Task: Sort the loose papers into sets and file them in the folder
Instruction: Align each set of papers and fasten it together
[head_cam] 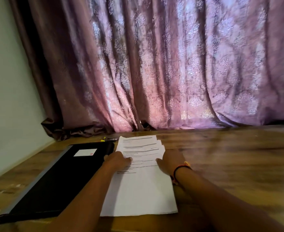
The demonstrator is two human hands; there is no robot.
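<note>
A brown wooden table (pixel 229 156) bears a white printed paper stack (pixel 141 190). The left hand (pixel 118 159) and right hand (pixel 168 162) press it, fingers flat.

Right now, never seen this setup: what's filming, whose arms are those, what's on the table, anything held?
No machine here: one camera worn on a person's head looks forward and down, so the arms are the wearer's own. The left hand and right hand both rest on a stack of papers lying on a wooden table; neither seems to grip anything, though the picture is blurred. A closed black folder lies left of the papers, a small yellow-tipped thing beyond it, a curtain at the back.
</note>
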